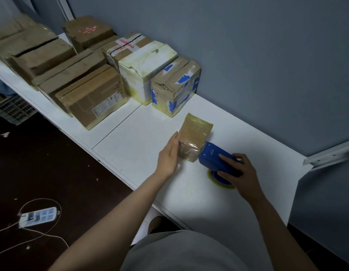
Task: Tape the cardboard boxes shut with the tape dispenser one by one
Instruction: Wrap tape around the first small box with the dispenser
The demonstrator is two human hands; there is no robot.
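Tape dispenser [216, 160], right hand [242, 173] fingers curled round it, at near end of small cardboard box [193, 133] lying lengthwise away; left hand [167, 156] fingers straight against its side.

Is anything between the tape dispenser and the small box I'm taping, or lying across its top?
Nothing visible. The tape dispenser, gripped by the right hand, meets the small box at its near end. The left hand rests flat against the box's left side, off its top.

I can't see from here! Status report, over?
Left hand flat against small taped box. Right hand grips blue tape dispenser at its near end. Nothing blocking.
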